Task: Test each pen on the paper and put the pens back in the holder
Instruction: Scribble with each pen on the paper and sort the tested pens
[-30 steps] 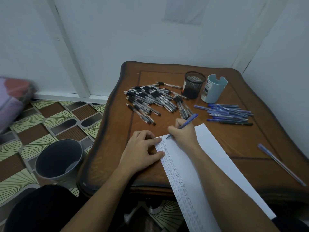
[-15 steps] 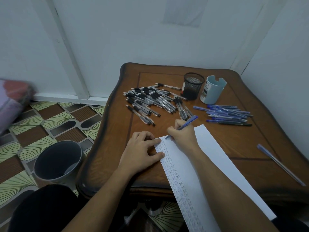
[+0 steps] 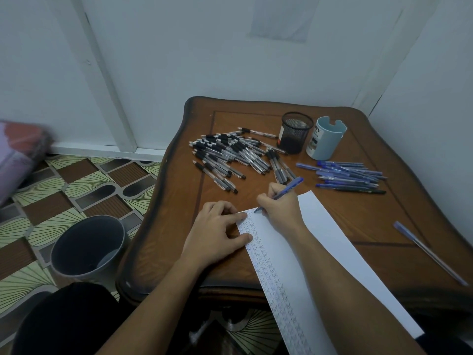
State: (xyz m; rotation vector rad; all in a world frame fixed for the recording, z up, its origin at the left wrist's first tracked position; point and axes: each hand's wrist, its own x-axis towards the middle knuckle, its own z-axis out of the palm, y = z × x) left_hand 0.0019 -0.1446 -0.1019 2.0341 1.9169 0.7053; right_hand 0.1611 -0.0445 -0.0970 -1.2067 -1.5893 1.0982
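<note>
Right hand [image 3: 280, 210] at frame centre, fingers clenched round a blue ballpoint pen [image 3: 284, 192], tip down on the top left corner of the long white paper sheet [image 3: 322, 257]; pen barrel slants up and right past the knuckles. Left hand [image 3: 217, 234] just left of it, not gripping anything as far as I see, palm down on the wood with thumb and index fingertip pressed on the paper's left edge. Paper runs diagonally from centre to lower right, hanging over the near table edge, with columns of small pen marks down its left strip.

Brown wooden table [image 3: 176, 226] fills the centre and right. Above the hands, a loose pile of black-and-clear pens [image 3: 230, 155]. Right of that pile, a black wire-mesh pen holder [image 3: 294, 131], upright; I see no pens sticking out of it. Just beside it to the right, a pale blue notched cup [image 3: 326, 138], upright. Below the cup, a cluster of blue pens [image 3: 350, 175] lying roughly side by side, one dark pen at its lower edge. Far right of frame, a single blue-capped clear pen [image 3: 430, 252] lying apart from the rest.

Lower left, off the table, a dark grey round bin [image 3: 87, 247] on patterned floor tiles [image 3: 76, 180]. White wall [image 3: 204, 60] across the top.
</note>
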